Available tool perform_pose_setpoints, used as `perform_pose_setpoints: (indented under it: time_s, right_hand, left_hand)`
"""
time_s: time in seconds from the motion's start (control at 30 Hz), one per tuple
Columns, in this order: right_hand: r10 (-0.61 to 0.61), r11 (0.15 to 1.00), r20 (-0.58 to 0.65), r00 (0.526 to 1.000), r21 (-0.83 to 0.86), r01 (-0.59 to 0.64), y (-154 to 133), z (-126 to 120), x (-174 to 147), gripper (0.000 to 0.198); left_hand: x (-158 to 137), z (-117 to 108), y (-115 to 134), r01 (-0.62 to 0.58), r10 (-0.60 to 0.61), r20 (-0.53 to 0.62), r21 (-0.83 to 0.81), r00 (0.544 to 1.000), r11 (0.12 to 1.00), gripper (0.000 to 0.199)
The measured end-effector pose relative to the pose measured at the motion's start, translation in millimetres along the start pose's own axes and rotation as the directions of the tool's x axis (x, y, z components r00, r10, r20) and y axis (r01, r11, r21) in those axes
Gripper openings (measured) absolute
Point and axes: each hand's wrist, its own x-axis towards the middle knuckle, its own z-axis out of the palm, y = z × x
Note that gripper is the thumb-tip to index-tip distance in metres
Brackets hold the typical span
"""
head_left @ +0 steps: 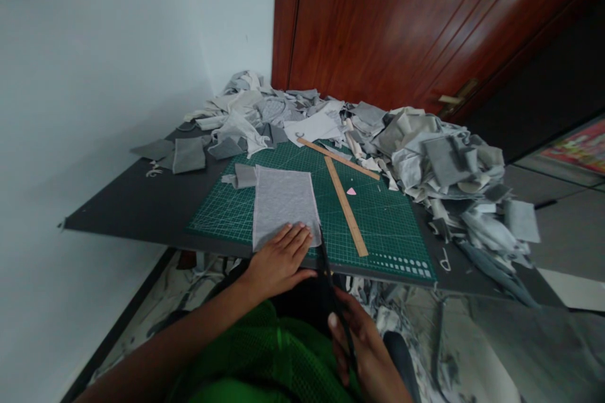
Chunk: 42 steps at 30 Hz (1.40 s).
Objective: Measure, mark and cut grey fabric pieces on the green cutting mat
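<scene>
A: What are the hands working over?

B: A dark table (142, 214), with a green cutting mat (392, 226) spread ahead of both hands. Heaps of grey and white fabric scraps (447, 160) line its far side and run round to the right-hand side.

A: And the room?

B: A white wall (118, 43) off to the left hand's side, a reddish-brown wooden door (378, 18) straight beyond the table.

A: How do the hands stand?

B: The left hand (278, 264) is stretched out flat, palm down, fingers side by side on the grey cloth (285, 201). The right hand (362, 343), lower and nearer the body, is curled around black scissors (326, 262) — the blades reach up to the cloth's right edge, though I can't tell how far they're parted.

A: The cloth itself?

B: Pale, faintly mottled, roughly rectangular, with lighter lines along its edges. It lies flat on the mat, under the left fingers and mostly ahead of them. 2 wooden rulers (346, 206) rest ahead of the right hand — a small pink piece (351, 191) beside them.
</scene>
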Motion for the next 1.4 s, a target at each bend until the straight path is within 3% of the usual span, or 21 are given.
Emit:
perform_pose_setpoints:
  time_s: [0.9, 1.4]
  right_hand:
    - [0.018, 0.999, 0.037, 0.999, -0.027, -0.017, 12, -4, 0, 0.081]
    - [0.009, 0.999, 0.032, 0.999, -0.032, -0.008, 12, -6, 0, 0.076]
  left_hand:
    - [1, -3, 0, -0.013, 0.014, 0.056, -0.007, 0.998, 1.0, 0.07]
    - [3, -5, 0, -0.027, 0.026, 0.03, 0.025, 0.999, 0.999, 0.071]
